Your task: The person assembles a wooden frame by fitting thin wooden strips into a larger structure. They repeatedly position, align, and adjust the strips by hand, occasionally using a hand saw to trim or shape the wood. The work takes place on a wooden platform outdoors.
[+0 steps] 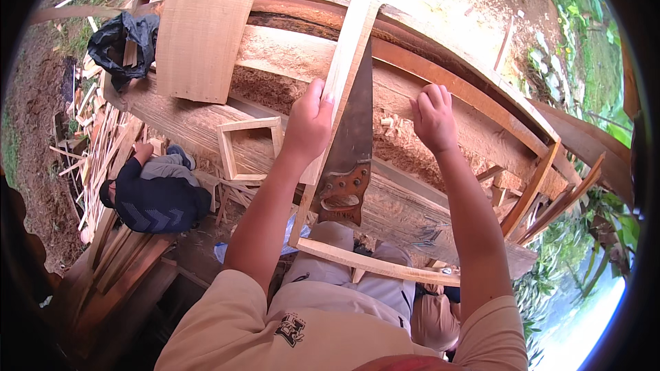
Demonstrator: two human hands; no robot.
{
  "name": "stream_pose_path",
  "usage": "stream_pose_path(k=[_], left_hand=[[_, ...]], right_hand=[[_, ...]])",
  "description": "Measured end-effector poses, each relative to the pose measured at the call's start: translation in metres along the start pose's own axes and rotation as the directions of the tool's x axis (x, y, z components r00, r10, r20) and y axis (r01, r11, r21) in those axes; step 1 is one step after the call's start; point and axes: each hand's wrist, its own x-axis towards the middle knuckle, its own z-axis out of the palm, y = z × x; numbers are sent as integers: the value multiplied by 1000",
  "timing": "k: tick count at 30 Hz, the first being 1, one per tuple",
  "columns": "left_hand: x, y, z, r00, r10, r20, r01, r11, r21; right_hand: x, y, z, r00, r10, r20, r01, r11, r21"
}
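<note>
My left hand (309, 122) is closed around a pale wooden strip (348, 51), thumb on its top face. The strip lies along one side of a larger wooden frame, whose near bar (375, 261) crosses in front of my legs. Just right of the strip, a handsaw (359, 117) lies on the bench, its wooden handle (344, 194) toward me. My right hand (434, 117) is raised over the bench with curled fingers; whatever they hold, if anything, is hidden.
A small wooden frame (249, 177) rests on the workbench (172, 120), near a wide board (203, 38) and a black plastic bag (124, 45). Sawdust and shavings (402, 141) fill the bench's gap. Another person (158, 192) crouches at left beside scrap sticks (103, 172).
</note>
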Motion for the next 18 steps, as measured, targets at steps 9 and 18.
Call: stream_pose_path(k=[9,18], left_hand=[[-21,-19,2,999,-36,-17,35,997,-73],[-24,-12,-5,993,-106,53,113,983,-147]], right_hand=[[-1,-1,1,1000,23,8,-23,1000,-21],[-1,0,4,1000,25,2,-25,999,-22]])
